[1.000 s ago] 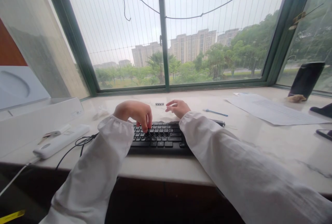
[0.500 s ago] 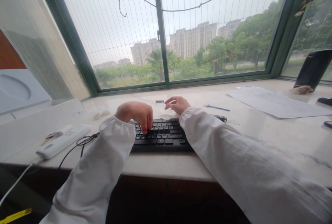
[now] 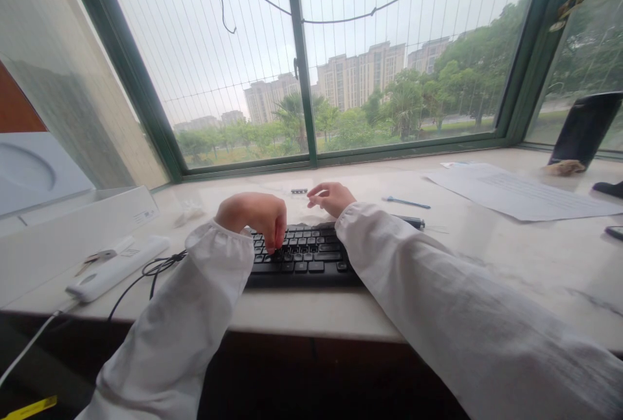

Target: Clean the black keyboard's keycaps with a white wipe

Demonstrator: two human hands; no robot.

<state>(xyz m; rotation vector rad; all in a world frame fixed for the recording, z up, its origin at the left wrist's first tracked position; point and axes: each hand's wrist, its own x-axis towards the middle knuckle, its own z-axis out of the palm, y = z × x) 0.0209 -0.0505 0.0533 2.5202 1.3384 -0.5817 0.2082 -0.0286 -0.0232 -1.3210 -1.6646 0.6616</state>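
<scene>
A black keyboard (image 3: 321,267) lies on the pale stone sill, with several keycaps off in its middle rows. My left hand (image 3: 257,215) is bent down over the keyboard's left part, its fingers pressed together at the keys. Whatever may be between those fingertips is hidden. Just past the keyboard's far edge, my right hand (image 3: 333,199) hovers or rests with fingers loosely curved and apart, nothing visible in them. Near its fingertips sits a short row of loose dark keycaps (image 3: 298,191).
Right of my hands lie a thin blue stick (image 3: 407,202) and paper sheets (image 3: 511,193). A dark cylinder (image 3: 586,129) stands at the far right. On the left are a white power strip (image 3: 117,269), keys (image 3: 100,256), a black cable (image 3: 158,266) and a white box (image 3: 87,238).
Both hands keep almost the same place and pose. The whole view has shifted very slightly.
</scene>
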